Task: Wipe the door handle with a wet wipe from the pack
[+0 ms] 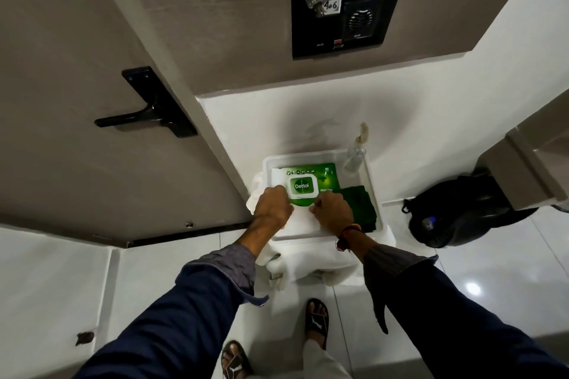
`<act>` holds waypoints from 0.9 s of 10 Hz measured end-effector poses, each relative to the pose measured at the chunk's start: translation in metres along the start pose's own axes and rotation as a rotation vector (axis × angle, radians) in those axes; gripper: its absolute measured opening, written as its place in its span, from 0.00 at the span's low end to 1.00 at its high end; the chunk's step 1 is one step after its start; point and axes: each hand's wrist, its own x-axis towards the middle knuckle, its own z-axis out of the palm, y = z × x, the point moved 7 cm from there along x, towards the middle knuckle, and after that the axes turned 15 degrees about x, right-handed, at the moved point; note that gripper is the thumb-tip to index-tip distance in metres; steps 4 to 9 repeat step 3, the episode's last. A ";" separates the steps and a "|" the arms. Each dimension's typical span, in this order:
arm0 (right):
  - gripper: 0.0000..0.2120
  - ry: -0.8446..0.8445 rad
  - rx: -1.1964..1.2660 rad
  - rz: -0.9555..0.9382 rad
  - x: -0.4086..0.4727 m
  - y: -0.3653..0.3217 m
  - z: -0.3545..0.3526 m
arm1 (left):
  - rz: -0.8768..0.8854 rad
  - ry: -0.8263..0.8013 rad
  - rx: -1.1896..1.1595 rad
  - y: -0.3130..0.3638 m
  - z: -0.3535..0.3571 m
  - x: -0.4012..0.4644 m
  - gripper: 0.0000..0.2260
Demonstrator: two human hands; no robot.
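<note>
The green Dettol wet wipe pack [308, 184] lies in a white tray [371, 181], right of the black door handle [147, 115]. The left hand [272, 208] and right hand [334, 211] pinch its near edge. Soft and light, it likely crumples; best steadied beside the stiff lid.

White tray [371, 181] sits on white towels [311, 268], both over tiled floor [480, 271]. In tray: green wipe pack [329, 177] under both hands' fingertips, dark green cloth [361, 204] just right of right hand [334, 209], clear spray bottle [357, 152] in far right corner, white cloth [257, 191] beside left hand [272, 208]. Black bag [452, 212] on floor, well right.
</note>
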 end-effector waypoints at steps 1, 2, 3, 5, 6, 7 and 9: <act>0.14 -0.010 -0.223 -0.050 -0.004 0.001 0.008 | 0.053 0.004 0.210 0.011 0.007 0.001 0.10; 0.18 -0.017 -0.357 -0.113 -0.012 -0.002 0.013 | 0.084 -0.023 0.335 0.017 0.014 -0.006 0.11; 0.25 0.108 -0.376 -0.284 -0.013 -0.021 0.005 | 0.091 0.041 0.364 0.009 0.005 -0.003 0.10; 0.25 0.108 -0.376 -0.284 -0.013 -0.021 0.005 | 0.091 0.041 0.364 0.009 0.005 -0.003 0.10; 0.25 0.108 -0.376 -0.284 -0.013 -0.021 0.005 | 0.091 0.041 0.364 0.009 0.005 -0.003 0.10; 0.25 0.108 -0.376 -0.284 -0.013 -0.021 0.005 | 0.091 0.041 0.364 0.009 0.005 -0.003 0.10; 0.25 0.108 -0.376 -0.284 -0.013 -0.021 0.005 | 0.091 0.041 0.364 0.009 0.005 -0.003 0.10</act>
